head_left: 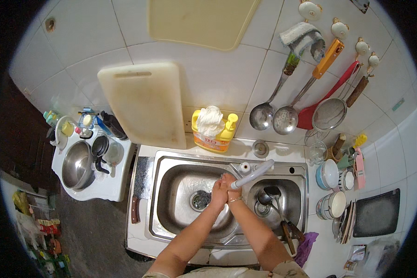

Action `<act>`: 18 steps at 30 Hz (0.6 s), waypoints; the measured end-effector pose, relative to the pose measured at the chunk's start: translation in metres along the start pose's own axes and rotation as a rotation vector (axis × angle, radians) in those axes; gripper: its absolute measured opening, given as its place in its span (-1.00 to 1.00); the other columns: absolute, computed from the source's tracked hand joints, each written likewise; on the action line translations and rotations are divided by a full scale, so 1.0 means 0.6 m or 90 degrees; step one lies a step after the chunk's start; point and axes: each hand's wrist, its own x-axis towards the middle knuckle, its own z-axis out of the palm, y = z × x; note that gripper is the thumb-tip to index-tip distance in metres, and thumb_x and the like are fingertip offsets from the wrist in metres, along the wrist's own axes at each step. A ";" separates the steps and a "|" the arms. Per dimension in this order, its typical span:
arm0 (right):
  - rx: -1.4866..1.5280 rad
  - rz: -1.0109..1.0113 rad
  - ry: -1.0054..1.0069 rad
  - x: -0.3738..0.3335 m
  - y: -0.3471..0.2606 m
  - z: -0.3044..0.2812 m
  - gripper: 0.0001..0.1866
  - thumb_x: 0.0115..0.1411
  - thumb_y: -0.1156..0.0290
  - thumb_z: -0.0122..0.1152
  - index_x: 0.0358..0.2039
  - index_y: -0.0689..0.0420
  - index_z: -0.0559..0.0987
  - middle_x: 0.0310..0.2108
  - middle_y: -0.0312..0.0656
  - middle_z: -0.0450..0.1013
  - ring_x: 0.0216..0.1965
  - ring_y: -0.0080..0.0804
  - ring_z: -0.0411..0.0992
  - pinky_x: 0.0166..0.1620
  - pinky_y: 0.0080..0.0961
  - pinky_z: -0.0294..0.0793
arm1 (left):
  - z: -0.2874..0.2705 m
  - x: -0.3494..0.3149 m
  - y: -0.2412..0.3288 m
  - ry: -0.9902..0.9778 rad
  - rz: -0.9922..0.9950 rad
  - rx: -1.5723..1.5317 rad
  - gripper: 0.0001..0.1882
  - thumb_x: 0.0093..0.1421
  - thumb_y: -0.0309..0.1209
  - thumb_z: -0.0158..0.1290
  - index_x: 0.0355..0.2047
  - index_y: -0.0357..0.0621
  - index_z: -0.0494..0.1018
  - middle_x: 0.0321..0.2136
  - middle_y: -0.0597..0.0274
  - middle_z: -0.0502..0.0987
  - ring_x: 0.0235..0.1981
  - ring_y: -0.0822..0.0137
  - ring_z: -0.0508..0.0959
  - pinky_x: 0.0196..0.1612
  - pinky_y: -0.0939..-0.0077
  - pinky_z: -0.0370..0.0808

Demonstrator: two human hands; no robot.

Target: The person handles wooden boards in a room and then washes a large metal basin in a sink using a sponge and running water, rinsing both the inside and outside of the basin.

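Observation:
My left hand [219,192] and my right hand [230,180] press together under the white tap spout [255,174], over the right side of the large steel sink basin [171,173]. Both look closed, their fingers bent in against each other. What lies between them, if anything, is hidden. A bracelet [236,200] circles my right wrist. Water wets the basin floor around the drain strainer [200,200]. In the smaller basin to the right rest a black ladle [264,197] and a dark spatula [273,192], their handles over the front rim.
A cleaver [139,190] lies along the sink's left edge. Behind stand a cutting board [141,104] and a yellow pump bottle [228,127] with a white cloth on top. Bowls [331,205] sit at right; a purple cloth [306,248] lies near my right elbow. Skimmers [285,119] hang above.

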 end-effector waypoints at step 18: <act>0.051 0.222 -0.254 -0.059 -0.018 0.106 -0.68 0.02 0.53 -0.03 -0.15 0.14 0.38 -0.29 -0.09 0.43 -0.27 -0.21 0.42 -0.15 -0.44 0.37 | -0.226 0.051 -0.066 -0.074 0.192 0.622 -0.65 0.05 -0.38 -0.06 -0.16 -0.32 0.31 -0.34 -0.16 0.44 -0.25 -0.09 0.42 -0.15 0.32 0.36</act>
